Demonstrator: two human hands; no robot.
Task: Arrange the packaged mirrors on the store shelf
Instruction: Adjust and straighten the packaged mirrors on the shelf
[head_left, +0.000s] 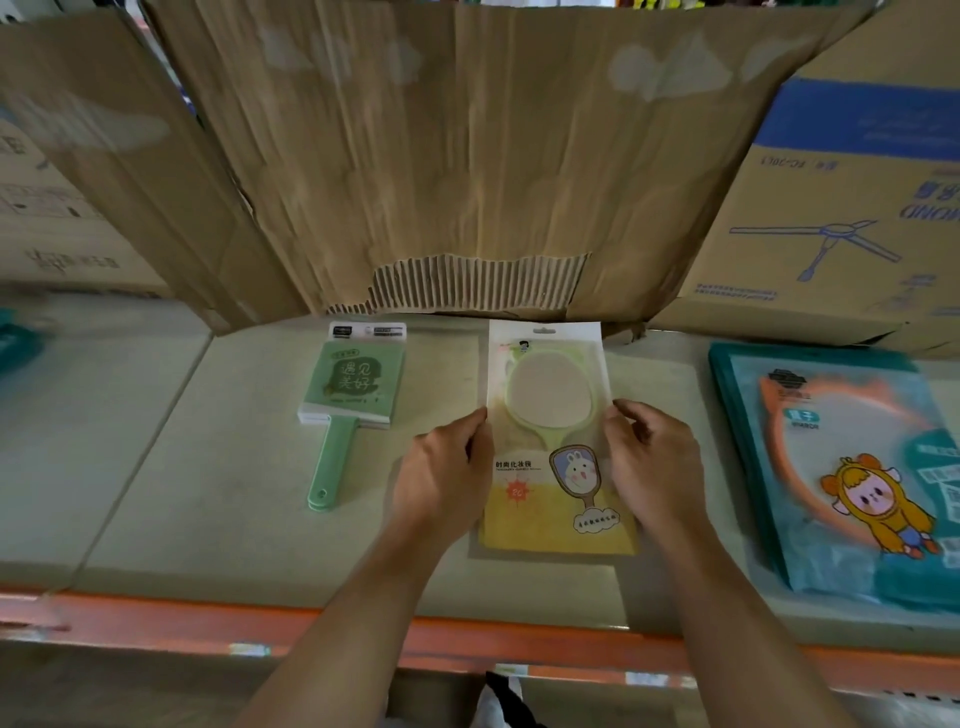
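A packaged oval hand mirror (550, 410) in a clear and yellow bag with a rabbit picture lies flat on the pale shelf (218, 519), in the middle. My left hand (447, 473) grips its left edge and my right hand (652, 467) grips its right edge. To the left lies a small stack of green square hand mirrors (353, 395), handles pointing toward me. At the right lies a stack of teal packaged mirrors (852, 462) with an orange frame and a cartoon figure.
A worn cardboard flap (467, 156) hangs down behind the mirrors. Printed cartons stand at the back right (841, 218) and back left (57, 218). The shelf's orange front rail (260, 623) runs along the near edge. Something teal (15, 343) sits at the far left.
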